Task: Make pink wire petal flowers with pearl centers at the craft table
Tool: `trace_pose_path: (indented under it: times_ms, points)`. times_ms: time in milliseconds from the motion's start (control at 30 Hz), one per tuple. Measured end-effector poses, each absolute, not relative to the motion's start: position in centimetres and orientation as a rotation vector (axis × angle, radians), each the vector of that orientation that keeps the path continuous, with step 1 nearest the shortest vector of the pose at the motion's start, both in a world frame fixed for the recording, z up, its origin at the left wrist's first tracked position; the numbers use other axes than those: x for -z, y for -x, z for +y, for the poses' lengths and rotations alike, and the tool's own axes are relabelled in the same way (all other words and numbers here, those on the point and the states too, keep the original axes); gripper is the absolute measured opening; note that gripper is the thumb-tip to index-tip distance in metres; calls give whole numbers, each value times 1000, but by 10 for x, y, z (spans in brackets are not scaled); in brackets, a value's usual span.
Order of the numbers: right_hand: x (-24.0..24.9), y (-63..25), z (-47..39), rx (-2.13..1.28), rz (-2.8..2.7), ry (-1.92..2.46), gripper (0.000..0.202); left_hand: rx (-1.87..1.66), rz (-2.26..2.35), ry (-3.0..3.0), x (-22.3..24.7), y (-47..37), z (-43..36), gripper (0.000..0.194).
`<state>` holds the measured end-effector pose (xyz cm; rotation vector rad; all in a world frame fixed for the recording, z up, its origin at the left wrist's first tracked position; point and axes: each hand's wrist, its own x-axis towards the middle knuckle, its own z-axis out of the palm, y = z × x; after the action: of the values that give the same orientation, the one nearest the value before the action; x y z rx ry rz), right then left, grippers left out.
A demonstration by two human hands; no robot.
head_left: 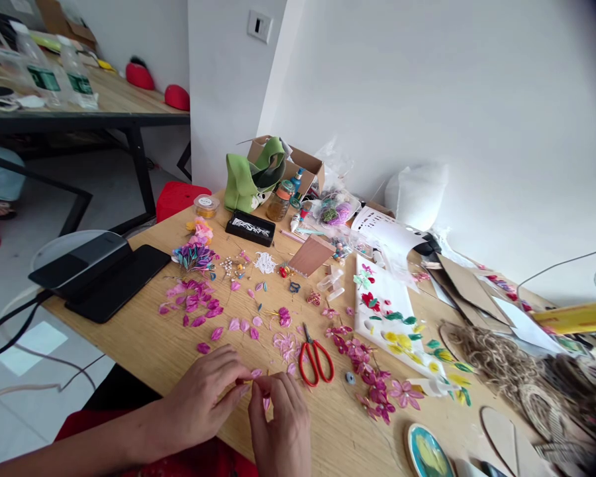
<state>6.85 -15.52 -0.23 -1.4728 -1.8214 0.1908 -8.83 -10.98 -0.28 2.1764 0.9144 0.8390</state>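
Note:
My left hand (206, 391) and my right hand (281, 421) meet at the table's front edge, fingers pinched together. Between the fingertips shows a small pink petal (256, 373), and a second one (267, 402) hangs just below by my right thumb. Which fingers bear on which petal is partly hidden. Red-handled scissors (316, 363) lie open just beyond my right hand. Ahead of my hands are loose magenta petals (198, 298), a pale pink thread flower (287, 346) and a darker pink flower (284, 317).
Finished magenta flowers (372, 377) lie to the right, beside a white foam board (385, 298) with red and yellow flowers. A black tablet-like slab (124, 285) is at left. Behind stand a jar (279, 202), a black tray (251, 228) and a green bag (243, 182). Twine (496, 361) lies far right.

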Motion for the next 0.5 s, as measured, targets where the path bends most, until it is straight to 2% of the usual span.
trace_pose_path:
  times_ms: [200, 333, 500]
  points:
    - [1, -65, -159, -325, -1733, 1483, 18, -861, 920, -2133, 2, 88, -109, 20]
    - [2, -66, -161, -536, -1611, 1519, 19, -750, 923, -1996, -3, 89, -106, 18]
    - [2, -65, -161, -619, -1500, 1546, 18, -764, 891, -2091, -5, 90, -105, 12]
